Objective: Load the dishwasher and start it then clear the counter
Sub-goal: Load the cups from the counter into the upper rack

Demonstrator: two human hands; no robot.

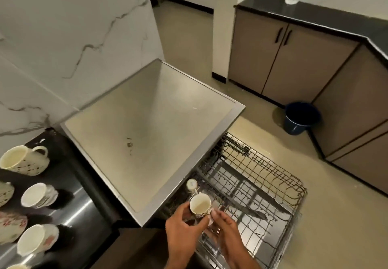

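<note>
A pulled-out wire rack (258, 186) lies open from above, its right half bare; an upturned cup (191, 184) stands at its near-left corner, hard against the dishwasher's steel top (147, 126). Cups (38, 195) crowd the black counter (84, 212) at left.

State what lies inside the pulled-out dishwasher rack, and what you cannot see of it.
The wire rack holds one small cup at its near-left corner. The left hand and right hand hold another cup above it. The hands cover the rack's front edge.
</note>
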